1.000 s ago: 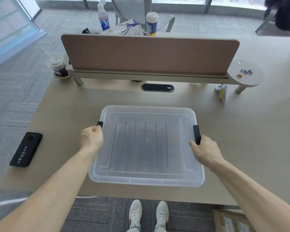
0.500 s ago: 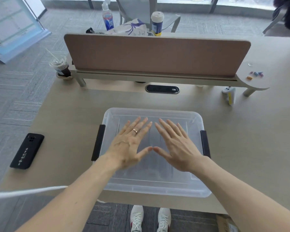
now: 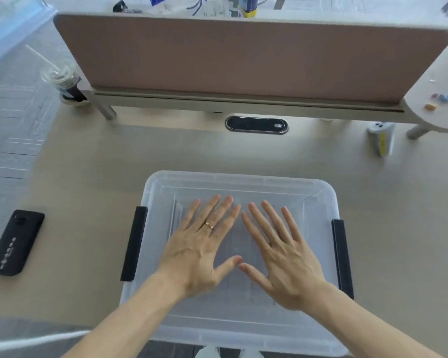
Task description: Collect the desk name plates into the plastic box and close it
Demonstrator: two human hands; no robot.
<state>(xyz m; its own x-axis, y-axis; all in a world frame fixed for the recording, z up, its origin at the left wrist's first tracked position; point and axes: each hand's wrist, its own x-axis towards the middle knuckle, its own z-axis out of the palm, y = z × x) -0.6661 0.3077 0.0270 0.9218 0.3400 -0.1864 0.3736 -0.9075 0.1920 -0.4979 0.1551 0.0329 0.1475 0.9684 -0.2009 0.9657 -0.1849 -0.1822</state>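
Now both hands are lying flat on the lid of the plastic box (image 3: 233,329) in the lower middle of the frame, and it is looking like a press-down to seat that lid. The left hand (image 3: 199,251) is spreading its fingers wide, palm down, a ring (image 3: 209,225) showing on one finger; the right hand (image 3: 282,254) is mirroring it just beside, thumbs nearly touching at the centre, neither hand gripping anything. Placing the palms in the middle is probably spreading the push evenly, so the lid is settling all round rather than tipping at one corner. The two black latches, the left latch (image 3: 134,243) and the right latch (image 3: 342,257), are sitting along the box's short sides, apparently down, though whether they are fully clicked is hard to tell. As for the desk name plates, faint upright lines are showing through the cloudy plastic under the hands, which may be them, but that is not certain. Off to the left edge a black phone (image 3: 14,242) is resting well clear, and an iced drink cup (image 3: 62,81) is standing upper left by the brown divider panel (image 3: 243,58).
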